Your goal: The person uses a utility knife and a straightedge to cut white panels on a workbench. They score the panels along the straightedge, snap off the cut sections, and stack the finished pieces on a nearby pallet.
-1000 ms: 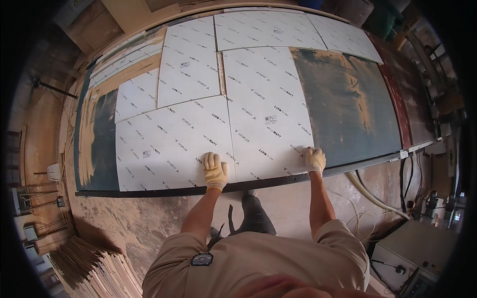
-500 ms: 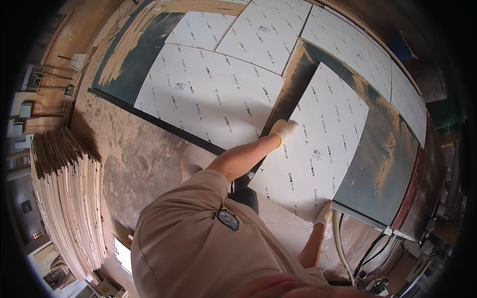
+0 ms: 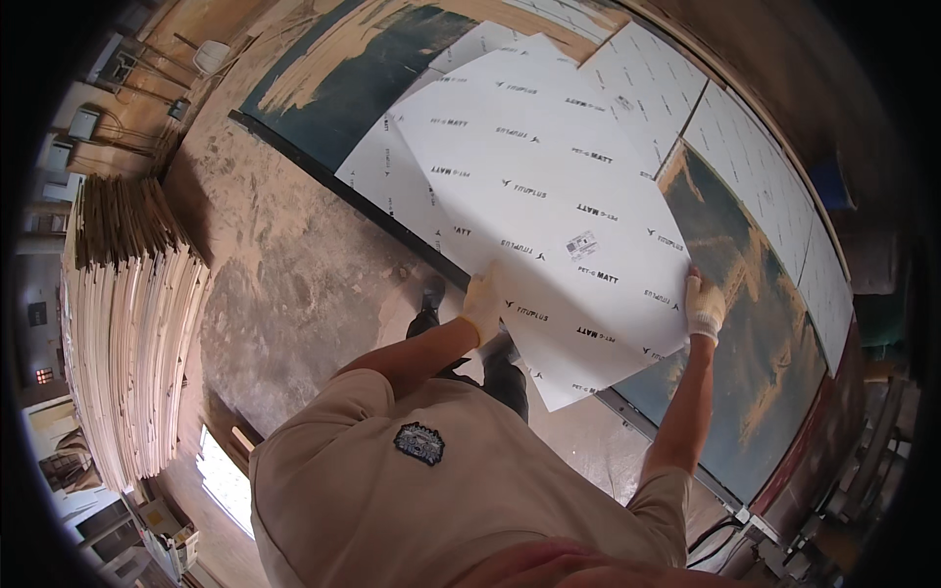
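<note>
Holds big white printed panel (image 3: 569, 186), printed side up, over front part of dark green surface (image 3: 368, 110), askew to surface's front edge, w/ nearest corner out past that edge, above dusty floor (image 3: 255, 274). Grips panel's L side w/ gloved L hand (image 3: 480, 302), partly closed on the rim, just off surface's front edge; can't tell exact finger positions there, too blurry. Grips R side w/ gloved R hand (image 3: 704, 306), above surface, partly closed round the rim. Covers w/ it part of other white panels (image 3: 647, 98) lying flat on surface. Note streaks of sawdust (image 3: 760, 274) on surface's R part. Stands at surface's front in beige shirt (image 3: 470, 480). Has stack of thin boards (image 3: 132, 323) L of surface, well apart.
</note>
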{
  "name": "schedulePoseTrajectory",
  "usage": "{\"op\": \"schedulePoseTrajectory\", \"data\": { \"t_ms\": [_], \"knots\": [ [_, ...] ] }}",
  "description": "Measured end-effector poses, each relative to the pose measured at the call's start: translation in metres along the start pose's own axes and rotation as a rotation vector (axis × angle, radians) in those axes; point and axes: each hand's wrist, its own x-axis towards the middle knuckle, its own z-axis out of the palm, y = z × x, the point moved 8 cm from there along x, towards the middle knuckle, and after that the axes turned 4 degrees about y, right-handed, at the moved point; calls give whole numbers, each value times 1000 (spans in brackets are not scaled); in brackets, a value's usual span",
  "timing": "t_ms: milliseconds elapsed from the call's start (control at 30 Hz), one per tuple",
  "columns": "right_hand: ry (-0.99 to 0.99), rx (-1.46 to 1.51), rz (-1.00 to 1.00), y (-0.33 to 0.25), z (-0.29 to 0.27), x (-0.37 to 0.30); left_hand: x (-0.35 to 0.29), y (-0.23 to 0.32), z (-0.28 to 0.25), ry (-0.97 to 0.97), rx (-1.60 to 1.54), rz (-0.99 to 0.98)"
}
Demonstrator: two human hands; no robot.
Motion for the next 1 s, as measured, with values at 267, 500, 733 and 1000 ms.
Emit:
{"op": "schedulePoseTrajectory", "data": {
  "t_ms": [267, 500, 733, 1000],
  "knots": [
    [-107, -207, -293, -203, 61, 140, 50, -51, -69, -89, -204, -675],
    [48, -378, 276, -119, 100, 39, 231, 51, -270, -74, 1188, 159],
    [120, 332, 810, -121, 214, -181, 357, 31, -363, 83, 1249, 49],
    [33, 278, 957, -137, 191, -171, 348, 54, -354, 151, 1109, -60]
  ]
}}
